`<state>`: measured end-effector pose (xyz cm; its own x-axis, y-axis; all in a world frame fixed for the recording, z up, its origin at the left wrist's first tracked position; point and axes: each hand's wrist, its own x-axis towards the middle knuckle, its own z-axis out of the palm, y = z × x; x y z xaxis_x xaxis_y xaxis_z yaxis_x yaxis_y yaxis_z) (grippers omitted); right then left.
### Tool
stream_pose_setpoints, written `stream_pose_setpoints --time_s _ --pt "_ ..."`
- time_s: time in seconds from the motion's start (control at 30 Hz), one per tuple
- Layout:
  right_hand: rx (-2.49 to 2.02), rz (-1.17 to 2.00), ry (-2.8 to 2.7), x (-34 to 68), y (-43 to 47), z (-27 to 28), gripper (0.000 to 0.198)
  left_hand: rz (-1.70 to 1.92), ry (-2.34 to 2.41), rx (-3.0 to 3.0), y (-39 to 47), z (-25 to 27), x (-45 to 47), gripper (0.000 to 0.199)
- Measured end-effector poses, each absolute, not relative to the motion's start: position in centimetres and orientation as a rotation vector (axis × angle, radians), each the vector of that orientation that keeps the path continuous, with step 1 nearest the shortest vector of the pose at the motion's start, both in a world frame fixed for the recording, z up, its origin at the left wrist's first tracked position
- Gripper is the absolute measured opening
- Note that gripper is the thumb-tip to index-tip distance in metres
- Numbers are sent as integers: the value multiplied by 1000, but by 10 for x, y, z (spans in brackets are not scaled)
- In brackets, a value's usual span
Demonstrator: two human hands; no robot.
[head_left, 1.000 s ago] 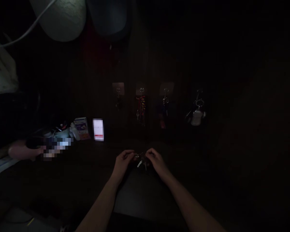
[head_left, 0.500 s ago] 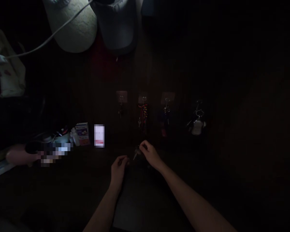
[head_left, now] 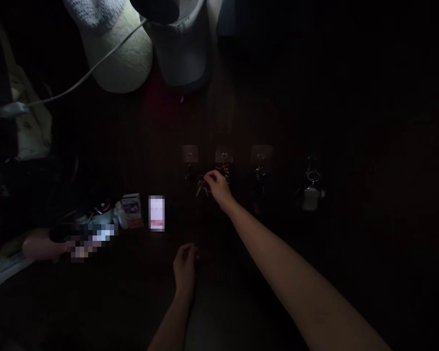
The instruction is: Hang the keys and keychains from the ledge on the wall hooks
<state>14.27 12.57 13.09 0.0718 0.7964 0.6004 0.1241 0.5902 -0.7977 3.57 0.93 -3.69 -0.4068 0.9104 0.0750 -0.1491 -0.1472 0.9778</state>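
Note:
My right hand [head_left: 218,187] is closed in a pinch on a small bunch of keys [head_left: 202,186], which dangles at its fingertips. It is raised in front of the dark upright surface, just below and between two wall hooks. Partly behind it hangs a red cord keychain [head_left: 225,169] on the middle hook [head_left: 224,155]. To the left, a small dark key set [head_left: 189,171] hangs from another hook [head_left: 189,154]. Lower down, my left hand [head_left: 185,265] stays near the dark surface, its fingers loosely curled and apart, with nothing visible in them.
Blue keys [head_left: 260,175] and a pale fob [head_left: 310,197] hang to the right. A lit phone [head_left: 156,213] stands beside a small box [head_left: 132,210] and a pink hair dryer [head_left: 44,243]. Caps [head_left: 122,63] and a white cable [head_left: 95,68] hang above. The light is very dim.
My right hand has risen from near the lower surface toward the hooks, carrying the keys. My left hand keeps its place below. The whole view has shifted slightly.

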Motion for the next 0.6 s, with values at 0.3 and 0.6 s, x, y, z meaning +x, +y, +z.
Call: stream_pose_setpoints --time_s 0.3,0.6 --pt "-887 500 -1452 110 152 171 6 1664 1311 1002 14 -46 36 27" --pt "-1045 516 -1378 98 170 162 8 1640 1315 1006 12 -42 36 31"
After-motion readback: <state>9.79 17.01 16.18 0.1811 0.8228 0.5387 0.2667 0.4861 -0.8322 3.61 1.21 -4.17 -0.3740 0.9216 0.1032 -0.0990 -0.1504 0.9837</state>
